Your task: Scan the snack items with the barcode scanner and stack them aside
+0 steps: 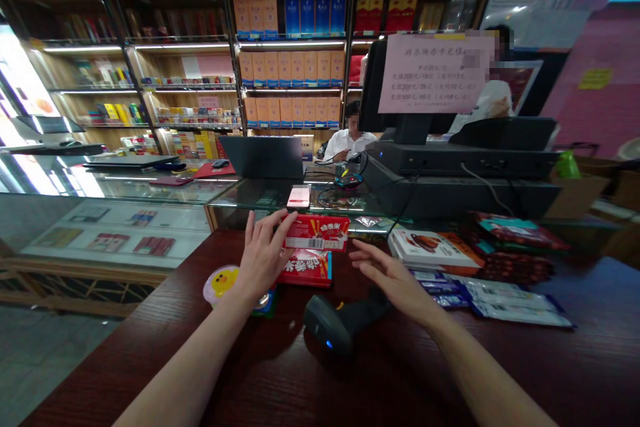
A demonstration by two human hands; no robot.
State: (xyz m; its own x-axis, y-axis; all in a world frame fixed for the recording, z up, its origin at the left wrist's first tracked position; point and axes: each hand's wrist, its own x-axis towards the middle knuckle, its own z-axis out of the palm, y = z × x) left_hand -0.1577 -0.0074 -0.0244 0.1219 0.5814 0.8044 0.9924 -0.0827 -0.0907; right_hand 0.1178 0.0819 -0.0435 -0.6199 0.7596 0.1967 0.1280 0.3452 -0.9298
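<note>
While the counter (280, 387) lies before us, we hold our left hand (263, 253) and right hand (393, 275) spread at either end of the far red box (320, 230), which could topple onto the near red box (310, 271) if either hand knocks it.

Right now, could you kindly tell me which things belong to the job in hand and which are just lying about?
Likely in the job, near the left hand and right hand: upper red box, lower red box, perhaps the scanner.

Seemingly lying about: laptop, white box, blue-and-white packets.
</note>
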